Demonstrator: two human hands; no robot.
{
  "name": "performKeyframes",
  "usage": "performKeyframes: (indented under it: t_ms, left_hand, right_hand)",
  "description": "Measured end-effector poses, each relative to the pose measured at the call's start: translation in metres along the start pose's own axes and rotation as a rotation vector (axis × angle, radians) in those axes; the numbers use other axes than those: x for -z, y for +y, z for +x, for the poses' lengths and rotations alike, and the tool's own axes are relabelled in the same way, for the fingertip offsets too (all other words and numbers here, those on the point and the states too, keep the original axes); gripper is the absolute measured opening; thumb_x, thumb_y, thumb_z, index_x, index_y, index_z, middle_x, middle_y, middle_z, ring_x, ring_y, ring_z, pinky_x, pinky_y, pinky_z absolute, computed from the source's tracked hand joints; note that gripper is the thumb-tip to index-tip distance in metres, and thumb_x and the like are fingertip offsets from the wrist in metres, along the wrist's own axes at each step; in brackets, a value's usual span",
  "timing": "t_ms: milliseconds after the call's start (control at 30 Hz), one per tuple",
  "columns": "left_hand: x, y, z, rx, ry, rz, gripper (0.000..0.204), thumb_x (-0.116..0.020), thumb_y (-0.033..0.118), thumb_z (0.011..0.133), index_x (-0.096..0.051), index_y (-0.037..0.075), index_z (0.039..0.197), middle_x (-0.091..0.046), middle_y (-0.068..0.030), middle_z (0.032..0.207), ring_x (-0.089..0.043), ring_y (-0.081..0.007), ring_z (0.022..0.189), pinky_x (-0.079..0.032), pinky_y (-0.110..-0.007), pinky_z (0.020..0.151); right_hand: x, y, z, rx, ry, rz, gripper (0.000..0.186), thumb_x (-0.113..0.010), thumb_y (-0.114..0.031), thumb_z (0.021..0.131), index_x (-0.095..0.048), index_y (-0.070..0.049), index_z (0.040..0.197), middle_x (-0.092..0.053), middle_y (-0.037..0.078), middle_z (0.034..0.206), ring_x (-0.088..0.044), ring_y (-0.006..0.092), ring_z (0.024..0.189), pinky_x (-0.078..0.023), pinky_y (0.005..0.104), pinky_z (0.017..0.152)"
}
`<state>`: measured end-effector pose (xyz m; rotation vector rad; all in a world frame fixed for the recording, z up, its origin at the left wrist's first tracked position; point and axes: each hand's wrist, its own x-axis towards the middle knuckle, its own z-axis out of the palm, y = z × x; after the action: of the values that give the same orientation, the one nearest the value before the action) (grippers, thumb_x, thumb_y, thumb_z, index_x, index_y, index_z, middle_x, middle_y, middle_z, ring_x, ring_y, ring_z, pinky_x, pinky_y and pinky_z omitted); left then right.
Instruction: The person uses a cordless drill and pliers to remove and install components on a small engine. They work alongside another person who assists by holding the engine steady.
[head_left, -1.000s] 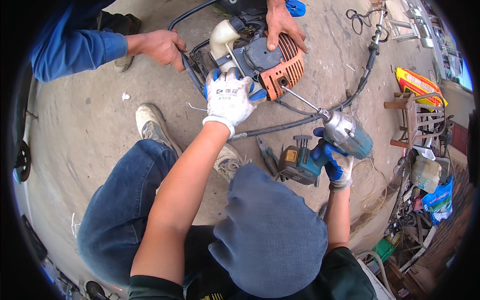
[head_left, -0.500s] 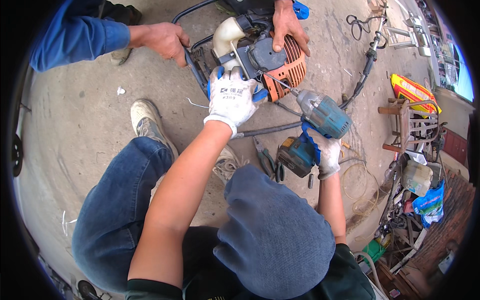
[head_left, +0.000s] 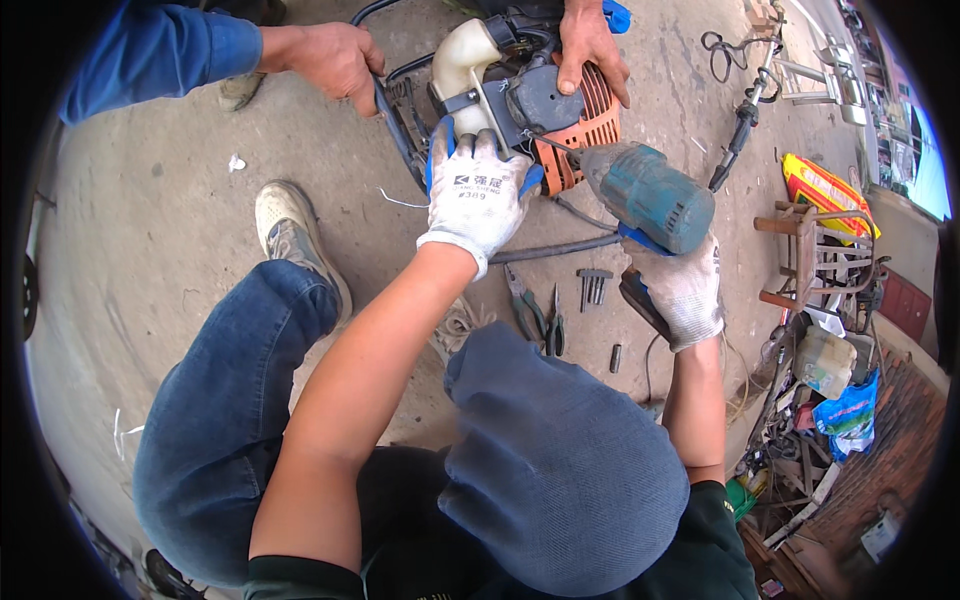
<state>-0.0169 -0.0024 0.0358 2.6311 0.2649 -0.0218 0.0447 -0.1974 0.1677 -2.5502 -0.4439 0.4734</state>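
A small engine (head_left: 540, 105) with an orange slotted cover and a whitish plastic tank (head_left: 464, 62) lies at the top middle. My left hand (head_left: 478, 195), in a white and blue work glove, grips its near side, with the fingers over the lower end of the tank. My right hand (head_left: 685, 290), gloved too, is closed round the handle of a teal cordless driver (head_left: 655, 195). The driver's long thin bit points left at the engine, beside the orange cover; its tip is hard to make out.
A co-worker's hand (head_left: 335, 62) holds the engine's dark tube frame; the other (head_left: 592, 55) rests on the orange cover. On the concrete lie pliers (head_left: 528, 305), a second pair (head_left: 554, 325), several hex-headed pieces (head_left: 594, 287) and a black hose (head_left: 560, 248). A wooden chair (head_left: 800, 250) stands right.
My right hand and the driver have shifted right and the driver has turned, uncovering the hex-headed pieces on the floor. The engine and my left hand sit slightly further right in view.
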Motion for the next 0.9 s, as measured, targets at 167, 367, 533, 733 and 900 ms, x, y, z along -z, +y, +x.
performKeyframes:
  t_ms: [167,367,533,733,900]
  left_hand:
    - [-0.003,0.012,-0.001,0.067,-0.028,0.056,0.028,-0.064,0.037,0.092,-0.075,0.016,0.107,-0.061,-0.024,0.126,-0.059,-0.0366,0.119,-0.017,-0.058,0.12]
    - [-0.007,0.007,-0.001,0.03,0.0,0.028,0.032,-0.062,0.04,0.093,-0.075,0.013,0.106,-0.06,-0.0279,0.124,-0.057,-0.039,0.121,-0.019,-0.056,0.12]
    - [-0.013,0.006,-0.001,0.004,0.001,0.027,0.033,-0.062,0.04,0.092,-0.075,0.012,0.105,-0.059,-0.0286,0.125,-0.053,-0.0398,0.125,-0.021,-0.053,0.12]
    - [-0.008,0.006,-0.001,-0.003,-0.041,-0.002,0.032,-0.064,0.039,0.091,-0.076,0.012,0.104,-0.056,-0.0295,0.129,-0.047,-0.0437,0.13,-0.025,-0.053,0.118]
    - [-0.012,0.006,-0.003,0.014,-0.013,0.003,0.031,-0.066,0.039,0.091,-0.077,0.014,0.104,-0.053,-0.0299,0.132,-0.044,-0.0462,0.132,-0.027,-0.053,0.117]
  right_hand:
    - [0.025,-0.043,0.047,0.251,-0.097,-0.506,0.03,-0.08,-0.02,0.079,-0.07,-0.002,0.102,-0.074,0.015,0.082,-0.074,0.0289,0.077,-0.058,0.0369,0.07]
    - [0.032,-0.073,0.078,0.224,-0.156,-0.716,0.035,-0.08,-0.023,0.079,-0.07,-0.002,0.105,-0.074,0.017,0.088,-0.074,0.0314,0.085,-0.058,0.0401,0.076]
    - [0.032,-0.075,0.077,0.146,-0.141,-0.668,0.039,-0.081,-0.025,0.079,-0.07,-0.002,0.108,-0.074,0.018,0.094,-0.074,0.0311,0.089,-0.058,0.0399,0.078]
    - [0.03,-0.07,0.074,0.214,-0.158,-0.682,0.036,-0.08,-0.028,0.08,-0.07,-0.003,0.105,-0.075,0.017,0.095,-0.073,0.033,0.087,-0.058,0.0405,0.077]
    - [0.026,-0.072,0.069,0.216,-0.125,-0.679,0.033,-0.078,-0.026,0.081,-0.07,-0.004,0.103,-0.074,0.016,0.089,-0.073,0.0336,0.084,-0.058,0.0405,0.074]
